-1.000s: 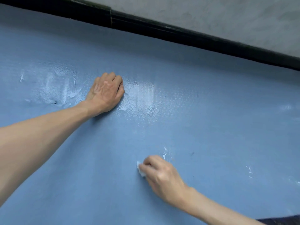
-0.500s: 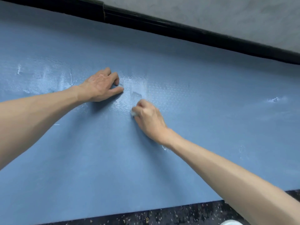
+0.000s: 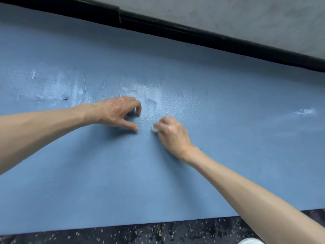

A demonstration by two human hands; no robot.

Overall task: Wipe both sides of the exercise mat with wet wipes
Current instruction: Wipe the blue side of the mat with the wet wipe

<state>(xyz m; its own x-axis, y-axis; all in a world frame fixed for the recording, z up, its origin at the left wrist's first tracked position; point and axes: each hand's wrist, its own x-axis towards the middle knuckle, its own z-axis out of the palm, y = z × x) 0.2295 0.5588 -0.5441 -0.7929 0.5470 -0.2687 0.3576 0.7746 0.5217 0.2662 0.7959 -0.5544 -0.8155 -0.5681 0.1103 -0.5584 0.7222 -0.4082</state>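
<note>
A large blue exercise mat (image 3: 123, 182) lies flat and fills most of the view, with pale wet streaks and whitish smears across its middle. My right hand (image 3: 171, 135) grips a small balled white wet wipe (image 3: 155, 129) and presses it on the mat; only the wipe's edge shows under the fingers. My left hand (image 3: 119, 112) rests on the mat just left of it, propped on its fingertips and thumb, holding nothing.
A black baseboard (image 3: 175, 34) runs along the mat's far edge below a grey wall (image 3: 228, 16). Dark speckled floor (image 3: 140, 234) borders the near edge. A white rounded object (image 3: 249, 241) peeks in at the bottom right.
My right hand swept the wipe from the lower middle up toward the left hand, then slightly back. My left hand lifted from flat onto its fingertips. The view pulled back, showing the floor.
</note>
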